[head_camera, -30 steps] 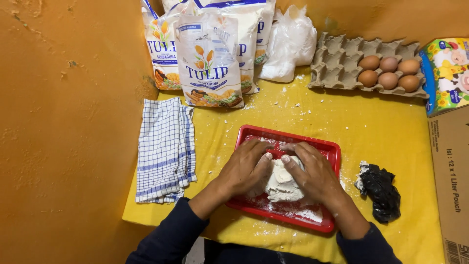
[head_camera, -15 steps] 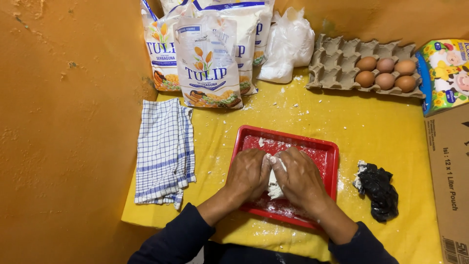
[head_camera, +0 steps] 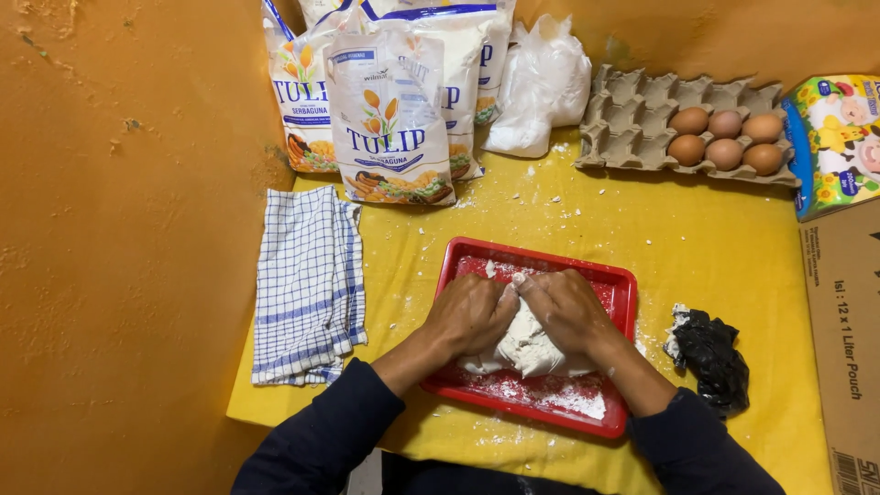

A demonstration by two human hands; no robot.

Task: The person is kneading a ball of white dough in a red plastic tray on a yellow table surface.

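Kneading step: both hands, left hand [head_camera: 472,313] and right hand [head_camera: 568,312], clench the white dough [head_camera: 530,348] in the red tray [head_camera: 616,286]; next probably calls for pressing and folding.

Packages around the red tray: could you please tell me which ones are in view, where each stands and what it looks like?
Flour bags: back left, upright white pouches with blue and orange print.
Plain plastic bag: back centre, white, lumpy.
Egg carton: back right, grey pulp tray holding six brown eggs.
Colourful box: far right, yellow, green and blue.
Cardboard box: right edge, brown.
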